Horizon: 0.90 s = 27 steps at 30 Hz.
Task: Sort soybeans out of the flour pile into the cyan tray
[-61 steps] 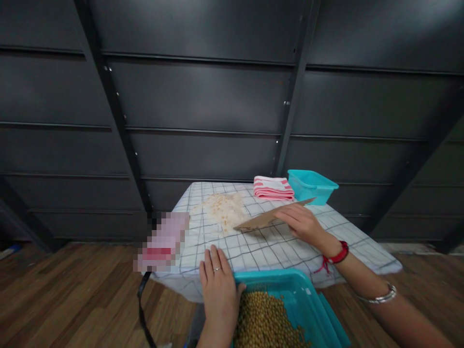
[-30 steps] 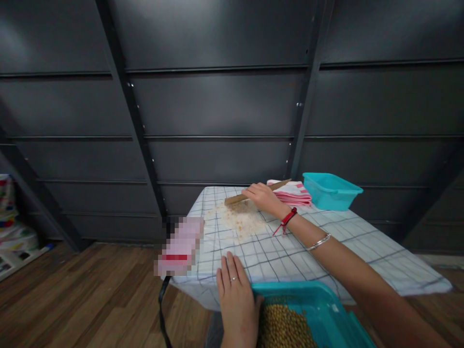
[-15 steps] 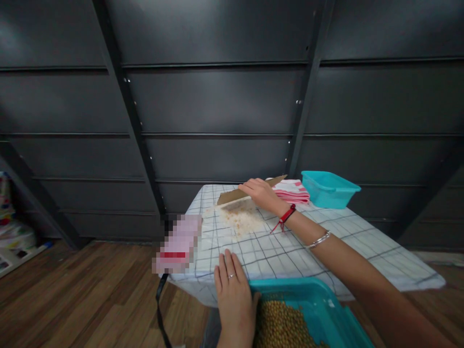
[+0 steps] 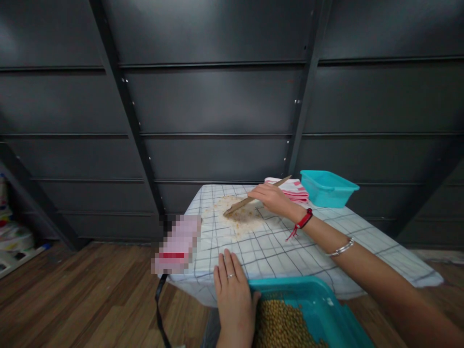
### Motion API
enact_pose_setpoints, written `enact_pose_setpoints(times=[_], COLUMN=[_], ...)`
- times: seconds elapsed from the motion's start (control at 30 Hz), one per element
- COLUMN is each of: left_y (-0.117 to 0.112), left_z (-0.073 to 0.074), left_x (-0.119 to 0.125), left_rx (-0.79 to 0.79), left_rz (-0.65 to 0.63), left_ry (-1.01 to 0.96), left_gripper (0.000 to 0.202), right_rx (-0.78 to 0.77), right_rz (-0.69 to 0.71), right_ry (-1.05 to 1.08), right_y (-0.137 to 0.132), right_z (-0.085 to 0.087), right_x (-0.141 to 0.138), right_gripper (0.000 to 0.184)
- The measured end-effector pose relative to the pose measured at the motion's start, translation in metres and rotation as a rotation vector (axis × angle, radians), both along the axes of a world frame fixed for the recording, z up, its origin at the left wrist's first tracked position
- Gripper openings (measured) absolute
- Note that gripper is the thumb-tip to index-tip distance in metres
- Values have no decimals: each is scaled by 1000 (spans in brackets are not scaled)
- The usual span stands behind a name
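Note:
My right hand point(image 4: 270, 195) is closed around the upper edge of a strip of brown cardboard point(image 4: 237, 208). The strip is tilted, its lower left end down in a patch of pale crumbs and powder point(image 4: 241, 228) on the checked tablecloth point(image 4: 268, 263). Near the front edge of the table my left hand point(image 4: 234, 295) lies with its fingers stretched out on the cloth. Its thumb sits at the rim of a teal plastic basin point(image 4: 290, 284), which holds many small yellow-brown beans or seeds point(image 4: 284, 321).
Behind the cardboard lies a folded red-and-white towel point(image 4: 295, 191). Beside it stands a turquoise plastic basket point(image 4: 328, 188). A pixelated pink object point(image 4: 179, 244) with a black strap point(image 4: 159, 304) is at the table's left edge. A dark panelled wall point(image 4: 217, 101) rises behind the table.
My right hand has moved right and slightly nearer me, drawing the cardboard through the crumbs; the strip now stands at a steeper slant. My left hand and the basin stay put.

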State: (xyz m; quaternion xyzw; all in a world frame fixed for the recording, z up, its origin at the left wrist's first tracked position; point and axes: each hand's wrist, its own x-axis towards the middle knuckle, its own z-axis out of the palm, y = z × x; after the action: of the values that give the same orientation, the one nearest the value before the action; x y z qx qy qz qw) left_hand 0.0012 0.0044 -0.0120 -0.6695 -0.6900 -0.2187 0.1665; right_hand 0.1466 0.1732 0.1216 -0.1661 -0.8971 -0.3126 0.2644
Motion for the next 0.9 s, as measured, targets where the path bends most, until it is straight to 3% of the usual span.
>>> enact_pose_setpoints(times=[0.17,0.3,0.6,0.9], left_y=[2,1,0,2], left_z=[-10,-11,-1,-13], left_x=[1,0,-1,0], left_rx=[19,28,-18,16], left_rz=[8,14,-15,-7], left_ry=[-4,-13,1,-29], left_gripper=[73,74,70,73], right_rx=[14,29,30,-17], right_rz=[32,27,46,71], right_ry=[10,36,3,-39], right_y=[-10,-13,-4,-19], right_z=[10,14,-6,5], right_x=[15,12,-27,2], right_gripper=[30,32,23,29])
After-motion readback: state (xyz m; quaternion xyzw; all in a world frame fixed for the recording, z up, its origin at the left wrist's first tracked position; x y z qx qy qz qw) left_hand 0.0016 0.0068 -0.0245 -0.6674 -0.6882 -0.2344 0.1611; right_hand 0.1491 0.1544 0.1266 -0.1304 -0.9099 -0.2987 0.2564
